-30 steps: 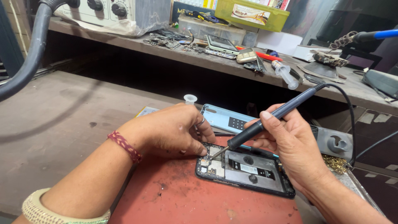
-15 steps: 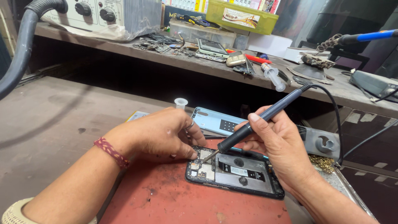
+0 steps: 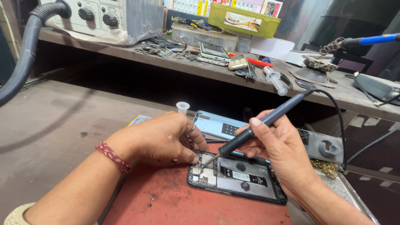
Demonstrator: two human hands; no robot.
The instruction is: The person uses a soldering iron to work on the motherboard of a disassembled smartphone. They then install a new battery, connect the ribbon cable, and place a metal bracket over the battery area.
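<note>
Since a second ago little has changed in the hands themselves: the phone (image 3: 239, 177), opened with its back off, lies in the same place on the red mat (image 3: 166, 200), and the view has only dipped closer over it. The right hand (image 3: 277, 150) keeps its pen-like grasp on the soldering iron (image 3: 258, 127), whose tip has stayed at the board end of the phone, at or just above the exposed board. The left hand (image 3: 162, 139) stays curled at that same end of the phone, fingertips pinched together right beside the tip; whether they grasp something small I cannot tell. Judging by this, the tip is being held steady on one spot. The pale back cover (image 3: 216, 125) lies just behind the phone.
</note>
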